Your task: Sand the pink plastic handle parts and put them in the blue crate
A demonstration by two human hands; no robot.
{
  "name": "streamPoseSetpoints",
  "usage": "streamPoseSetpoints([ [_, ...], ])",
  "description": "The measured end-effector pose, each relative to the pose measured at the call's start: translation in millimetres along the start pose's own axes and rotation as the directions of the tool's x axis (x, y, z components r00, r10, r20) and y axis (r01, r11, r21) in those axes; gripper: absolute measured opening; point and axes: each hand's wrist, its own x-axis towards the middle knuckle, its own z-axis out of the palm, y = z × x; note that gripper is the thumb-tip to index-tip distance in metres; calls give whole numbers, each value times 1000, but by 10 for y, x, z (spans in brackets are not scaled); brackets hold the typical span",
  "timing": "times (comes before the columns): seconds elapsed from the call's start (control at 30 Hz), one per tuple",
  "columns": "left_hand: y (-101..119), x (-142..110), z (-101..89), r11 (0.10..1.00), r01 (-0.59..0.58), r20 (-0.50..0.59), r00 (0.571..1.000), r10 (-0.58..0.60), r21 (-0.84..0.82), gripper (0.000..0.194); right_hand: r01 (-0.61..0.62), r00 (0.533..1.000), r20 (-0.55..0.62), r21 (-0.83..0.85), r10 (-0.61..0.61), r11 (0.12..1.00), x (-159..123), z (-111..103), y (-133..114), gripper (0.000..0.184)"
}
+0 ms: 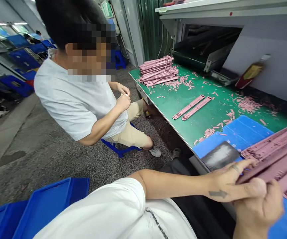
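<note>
At right, pink strips (281, 154) are cut off.

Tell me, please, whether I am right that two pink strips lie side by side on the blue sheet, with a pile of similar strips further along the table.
Not quite: the two pink strips lie on the green tabletop, not on the blue sheet, as the head view shows. The rest of your statement stands.
</note>
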Motion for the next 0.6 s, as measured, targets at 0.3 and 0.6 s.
streamPoseSetpoints([
  [0.3,-78,-310,223,980,135,437,880,-186,147,62,-153,973,-145,165,177,974,-243,-505,-50,52],
  [0.6,281,918,-164,629,-143,130,989,67,764,49,-648,758,-451,-603,471,465,165,-2732,763,34],
])
